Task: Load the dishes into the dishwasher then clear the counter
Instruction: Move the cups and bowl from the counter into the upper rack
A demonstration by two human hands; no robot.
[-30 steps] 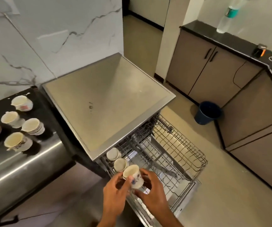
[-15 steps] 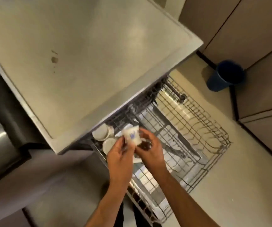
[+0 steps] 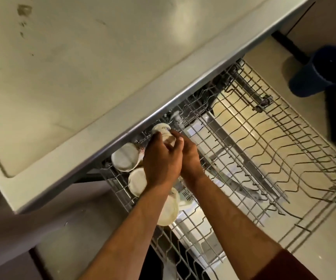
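Note:
Both my hands hold a small white cup (image 3: 164, 131) with a blue mark, turned over, at the back left of the pulled-out wire rack (image 3: 264, 150), just under the dishwasher's top edge. My left hand (image 3: 161, 160) grips it from the left, my right hand (image 3: 187, 156) from the right. Two white cups lie in the rack to the left: one (image 3: 124, 160) by the top edge, another (image 3: 136, 181) partly behind my left wrist. A third white cup (image 3: 170, 211) shows between my forearms.
The dishwasher's steel top (image 3: 102, 57) fills the upper left and overhangs the rack's back. A dark blue bin (image 3: 320, 71) stands on the floor at the upper right. The rack's right half holds only bare tines.
The view has dropped closer over the rack. My hands have carried the cup further back and left, down to the rack beside the other cups.

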